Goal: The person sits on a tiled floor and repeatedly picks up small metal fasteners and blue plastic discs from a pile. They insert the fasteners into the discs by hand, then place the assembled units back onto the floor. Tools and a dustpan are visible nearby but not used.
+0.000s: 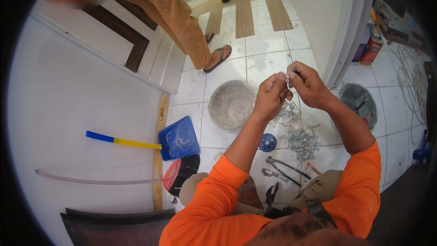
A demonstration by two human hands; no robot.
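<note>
1. My left hand (271,94), centre of the frame, pinches one end of a small pale fastener (287,78).
2. The fastener sits between both hands, its long axis running roughly left to right; both are equally near.
3. My right hand (308,84), just right of it, grips the other end.
4. Lower down, a pile of fasteners (298,132) lies on the tiled floor (268,59).

Bright even daylight, soft shadows, fisheye-bent edges, dark rim
</note>
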